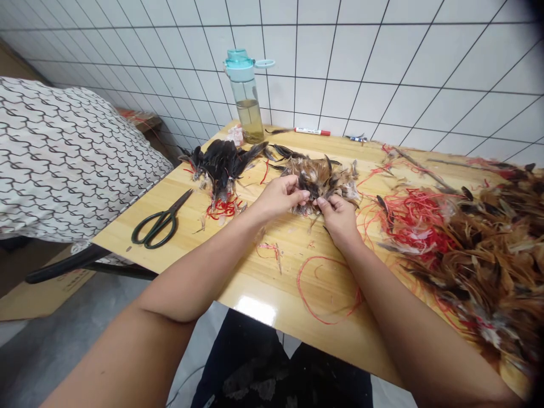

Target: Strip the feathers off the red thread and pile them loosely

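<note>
Both of my hands meet over a small heap of brown feathers (pixel 323 177) in the middle of the wooden table (pixel 263 272). My left hand (pixel 281 195) is closed in a pinch on feathers at the heap's near edge. Fingertip to fingertip with it, my right hand (pixel 338 215) pinches the same bunch of feathers from the other side. A separate pile of black feathers (pixel 223 161) lies to the left, with red thread scraps under it.
Green-handled scissors (pixel 159 222) lie near the left table edge. A water bottle (pixel 246 96) stands at the back, beside a red-capped marker (pixel 312 131). A big mass of brown feathers and red thread (pixel 467 238) fills the right side. A loose red thread loop (pixel 327 292) lies near me. A patterned cloth (pixel 63 153) covers something on the left.
</note>
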Demonstrator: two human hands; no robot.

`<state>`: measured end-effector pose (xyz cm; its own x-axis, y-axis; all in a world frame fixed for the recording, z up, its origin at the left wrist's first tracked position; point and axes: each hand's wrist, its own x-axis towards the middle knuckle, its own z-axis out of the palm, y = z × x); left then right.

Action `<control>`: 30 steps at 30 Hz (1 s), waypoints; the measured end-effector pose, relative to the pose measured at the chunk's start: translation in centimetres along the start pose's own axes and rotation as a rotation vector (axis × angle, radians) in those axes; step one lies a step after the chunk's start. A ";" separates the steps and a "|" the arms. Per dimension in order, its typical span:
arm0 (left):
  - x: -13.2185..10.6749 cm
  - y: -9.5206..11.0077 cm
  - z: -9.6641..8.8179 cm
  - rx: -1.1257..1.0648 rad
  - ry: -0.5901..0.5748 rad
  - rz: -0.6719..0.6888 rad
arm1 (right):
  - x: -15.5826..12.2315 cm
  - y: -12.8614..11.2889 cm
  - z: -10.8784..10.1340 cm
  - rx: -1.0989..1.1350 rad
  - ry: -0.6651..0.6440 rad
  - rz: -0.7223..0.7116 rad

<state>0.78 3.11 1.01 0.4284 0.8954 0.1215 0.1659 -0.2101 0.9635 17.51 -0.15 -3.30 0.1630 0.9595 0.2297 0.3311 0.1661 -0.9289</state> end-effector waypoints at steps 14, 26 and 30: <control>0.0 -0.4 0.7 -0.063 0.025 0.001 | 0.0 -0.3 0.0 -0.043 -0.009 -0.099; -0.1 0.2 0.0 0.286 0.138 0.107 | -0.1 0.0 0.4 0.111 -0.043 0.048; -0.3 0.6 -1.0 0.646 0.126 0.105 | 0.0 -0.2 0.3 0.163 0.017 0.093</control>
<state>-0.14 3.06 1.77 0.3709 0.8880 0.2717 0.6445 -0.4568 0.6131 17.15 -0.15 -3.26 0.2024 0.9685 0.1447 0.1594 0.1132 -0.9807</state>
